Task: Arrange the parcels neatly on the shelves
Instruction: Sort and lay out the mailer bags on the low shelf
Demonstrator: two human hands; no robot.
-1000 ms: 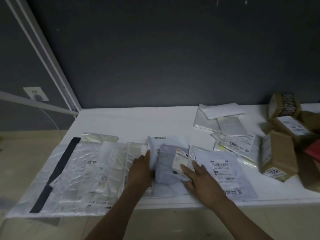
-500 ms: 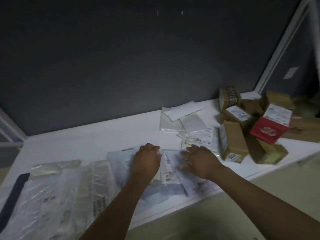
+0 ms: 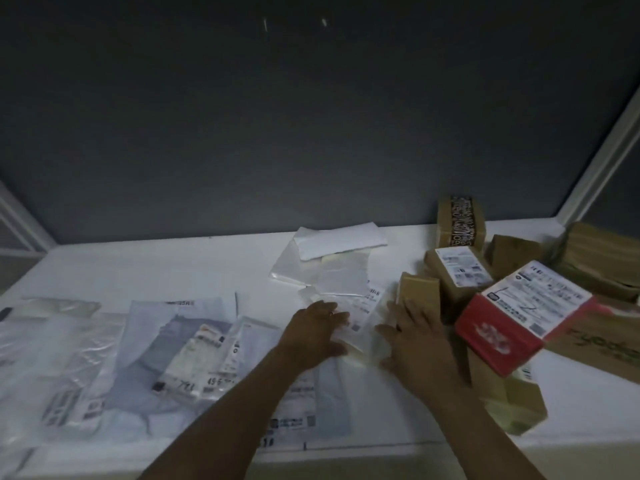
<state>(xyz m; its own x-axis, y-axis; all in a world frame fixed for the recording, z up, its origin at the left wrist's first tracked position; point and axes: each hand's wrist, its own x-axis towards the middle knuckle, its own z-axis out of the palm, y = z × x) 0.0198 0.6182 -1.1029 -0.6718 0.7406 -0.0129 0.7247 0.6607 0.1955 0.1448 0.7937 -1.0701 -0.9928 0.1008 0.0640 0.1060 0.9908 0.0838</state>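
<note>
While resting on a small labelled parcel (image 3: 362,320) on the white shelf (image 3: 173,268), left hand (image 3: 317,332) and right hand (image 3: 412,336) both flat, fingers straight, gripping nothing, just beside brown boxes (image 3: 419,296).

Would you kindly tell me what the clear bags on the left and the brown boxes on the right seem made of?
The clear bags look like thin glossy plastic film: see-through, wrinkled, with glints. The brown boxes look like matte cardboard: dull tan faces, stiff square edges, paper labels stuck on.
</note>
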